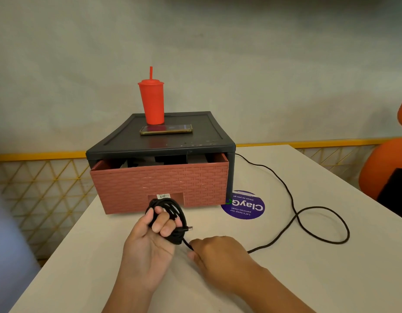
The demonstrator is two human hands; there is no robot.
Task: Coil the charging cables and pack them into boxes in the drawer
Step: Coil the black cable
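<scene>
The coiling step is in hand, and by my reckoning it is well short of done. The left hand (150,240) is clamped on a coil (173,211) of black charging cable (296,216), the loops wound round its curled fingers, with 1 plug (188,228) poking out toward the right hand (218,251). That hand sits just beside the left, its thumb and fingertips pinched on the slack where it leaves the coil.

From the right hand the cable runs away across the table (285,279), makes 1 wide loop well beyond it, then passes behind the drawer unit. The next move, I'd judge, calls for feeding that slack in and laying another turn over the left fingers without the loop snagging.

The drawer (159,186) stands just beyond the left hand, partly open, dark boxes (170,159) showing inside.

A white barcode tag (163,196) sits on the coil above the left fingers; its print is too small to read. Beyond the right hand a purple round sticker (243,205), upside down, reads "ClayGo", "Clean as you go" and "Let's keep our pantries clean".
</scene>
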